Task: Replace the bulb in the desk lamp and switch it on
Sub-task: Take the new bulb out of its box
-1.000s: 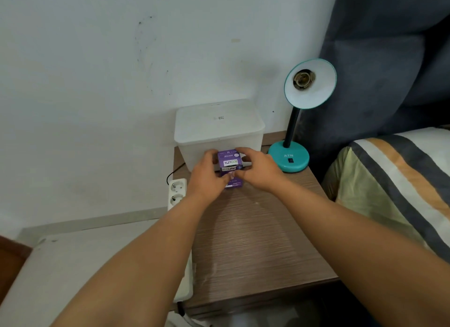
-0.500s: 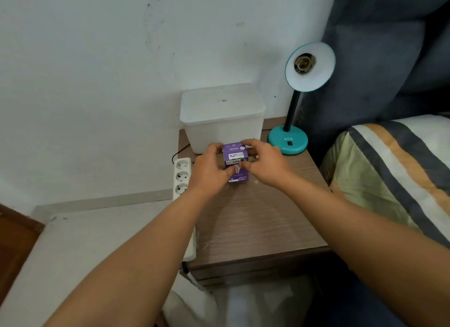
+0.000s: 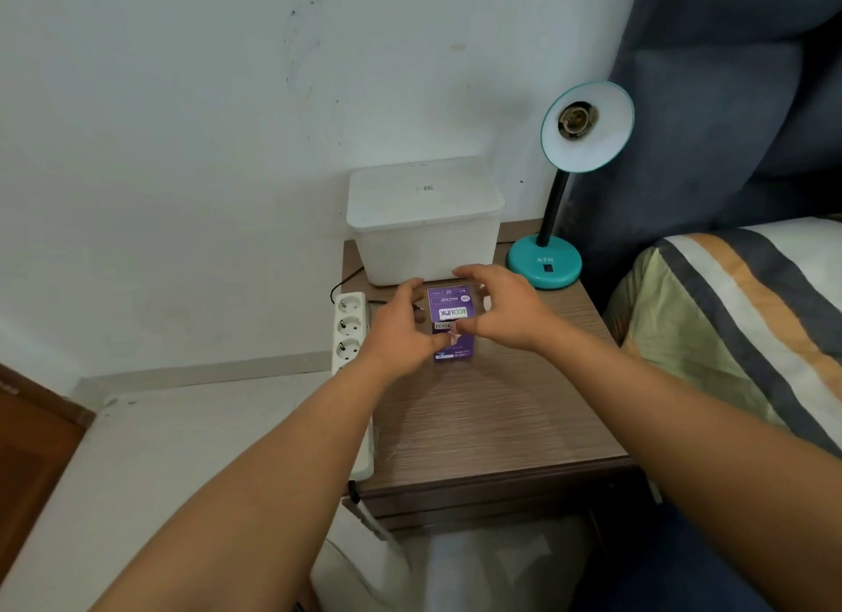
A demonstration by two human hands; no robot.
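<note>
A small purple cardboard bulb box (image 3: 450,322) is seen at the centre of the frame, on the rear half of a wood-grain bedside table top (image 3: 492,411). It is flanked by 2 hands. The left hand (image 3: 401,333) is curled at the box's left side, its thumb laid against the lower part of the box. The right hand (image 3: 505,311) is arched over the right side, fingers spread and half open, with its thumb tip pressed on the box's front face. Whether the box is lifted or resting on the top cannot be told.

Just behind the hands, a white translucent lidded plastic bin (image 3: 423,219) is set against the wall. To its right, near the table's rear right corner, a teal desk lamp (image 3: 546,265) is stood, its shade (image 3: 592,147) tilted toward the camera and its socket (image 3: 577,118) seen bare. A white power strip (image 3: 350,333) is laid along the table's left edge. A striped bed cover (image 3: 747,320) is seen close beside the right edge. The front half of the table top, toward the lower centre, is left bare up to its front edge.
</note>
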